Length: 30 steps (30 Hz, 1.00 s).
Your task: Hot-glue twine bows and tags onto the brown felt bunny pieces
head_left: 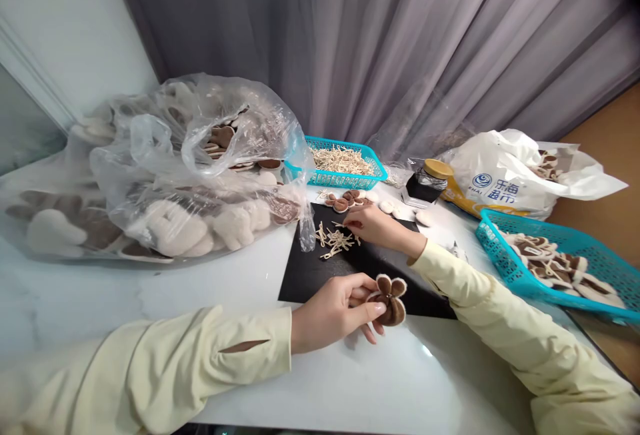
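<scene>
My left hand (335, 312) is closed on a small brown and cream felt bow (389, 298), pinched at its middle, just above the near edge of a black mat (320, 272). My right hand (373, 225) reaches across the mat, its fingertips pinched at a small pile of pale string pieces (336, 240); whether a piece is between them is hard to see. Beyond the pile lie a few brown and cream felt pieces (345, 200).
A big clear bag of felt pieces (165, 175) fills the left of the white table (350, 382). A blue basket of strings (343, 163) stands at the back, a jar (434, 174) and white bag (520, 172) to its right. A blue basket of bows (555, 265) sits right.
</scene>
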{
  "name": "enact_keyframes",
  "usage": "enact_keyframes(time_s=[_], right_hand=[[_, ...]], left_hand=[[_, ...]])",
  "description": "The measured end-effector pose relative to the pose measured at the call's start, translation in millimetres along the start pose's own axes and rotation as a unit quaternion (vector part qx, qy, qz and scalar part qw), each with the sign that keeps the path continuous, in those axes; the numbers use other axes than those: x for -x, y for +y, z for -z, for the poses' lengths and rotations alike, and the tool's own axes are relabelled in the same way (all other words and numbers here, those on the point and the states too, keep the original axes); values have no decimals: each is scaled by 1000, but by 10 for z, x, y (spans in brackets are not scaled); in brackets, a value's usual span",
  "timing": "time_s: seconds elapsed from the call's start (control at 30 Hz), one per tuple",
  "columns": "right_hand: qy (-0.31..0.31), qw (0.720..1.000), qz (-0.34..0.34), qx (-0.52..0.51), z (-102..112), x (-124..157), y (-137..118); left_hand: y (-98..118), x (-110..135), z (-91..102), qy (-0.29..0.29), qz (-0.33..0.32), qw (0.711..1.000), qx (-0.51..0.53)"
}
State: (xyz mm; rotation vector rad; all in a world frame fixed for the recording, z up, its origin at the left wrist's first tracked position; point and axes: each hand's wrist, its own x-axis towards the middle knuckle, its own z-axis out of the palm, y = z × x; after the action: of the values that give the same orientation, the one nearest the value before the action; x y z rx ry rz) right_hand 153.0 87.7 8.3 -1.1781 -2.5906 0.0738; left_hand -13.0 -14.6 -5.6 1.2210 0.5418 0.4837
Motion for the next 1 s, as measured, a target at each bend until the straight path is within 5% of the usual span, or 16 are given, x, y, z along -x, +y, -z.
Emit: enact_keyframes(time_s=[0.5, 0.7, 1.0], right_hand=[[27, 978, -152, -141, 539, 612, -154], [68, 896, -250, -360, 601, 1034, -350], [140, 942, -113, -283, 507, 1225, -772]], left_hand=[[10, -12, 12, 5, -7, 1000, -15], [58, -32, 29, 23, 1, 999, -27], [78, -78, 50, 12, 18, 998, -61]])
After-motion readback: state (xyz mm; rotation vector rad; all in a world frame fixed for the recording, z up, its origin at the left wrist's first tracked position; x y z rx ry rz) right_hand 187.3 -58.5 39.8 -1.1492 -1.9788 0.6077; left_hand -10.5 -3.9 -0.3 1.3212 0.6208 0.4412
